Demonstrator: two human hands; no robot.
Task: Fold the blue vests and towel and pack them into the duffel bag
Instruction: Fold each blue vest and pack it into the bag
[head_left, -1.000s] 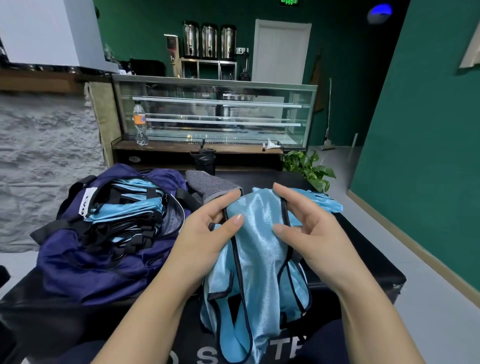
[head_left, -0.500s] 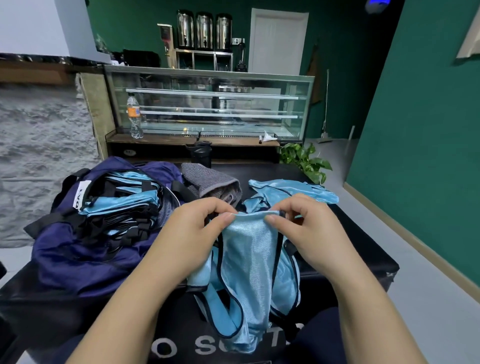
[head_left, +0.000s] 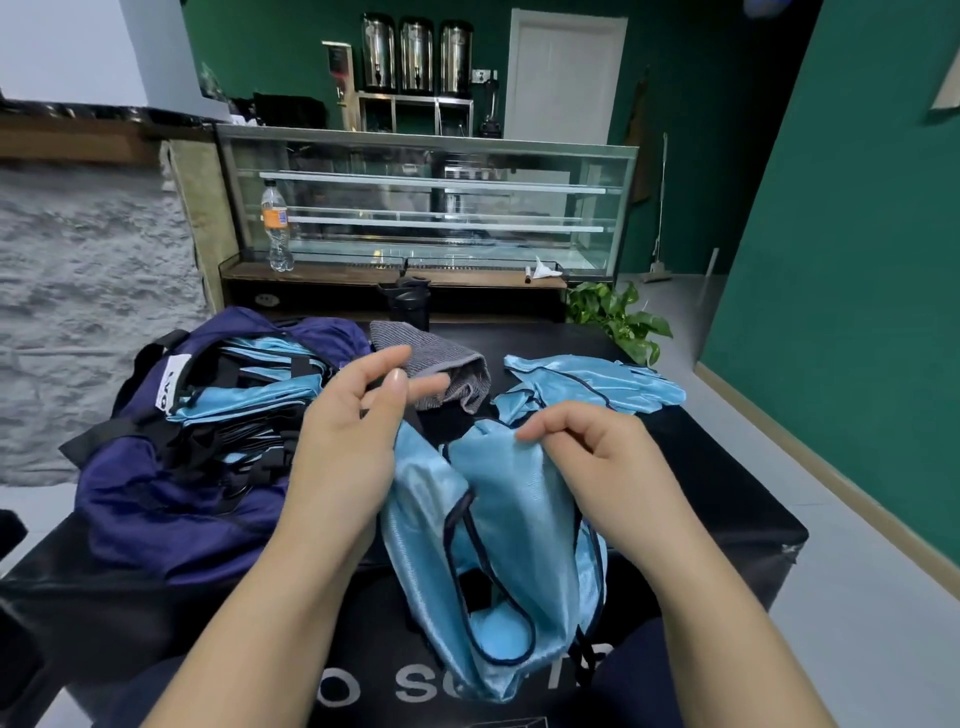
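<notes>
Shiny light-blue fabric was bunched under your right hand (head_left: 597, 457), whose curled fingers pinched the top edge of the vest (head_left: 498, 530) you were working on; the garment hung from that grip down over the near edge of the black table (head_left: 727, 467). Your left hand (head_left: 353, 441) lay just left of the vest, its palm side against the cloth, fingers loosely spread and lifted, gripping nothing. Beyond your left fingertips sat the folded grey towel (head_left: 431, 364). Past your right hand, a second blue vest (head_left: 592, 384) lay crumpled on the table. Well to the left of your left hand stood the open navy duffel bag (head_left: 156, 493), with folded blue vests (head_left: 249, 400) stacked inside it.
</notes>
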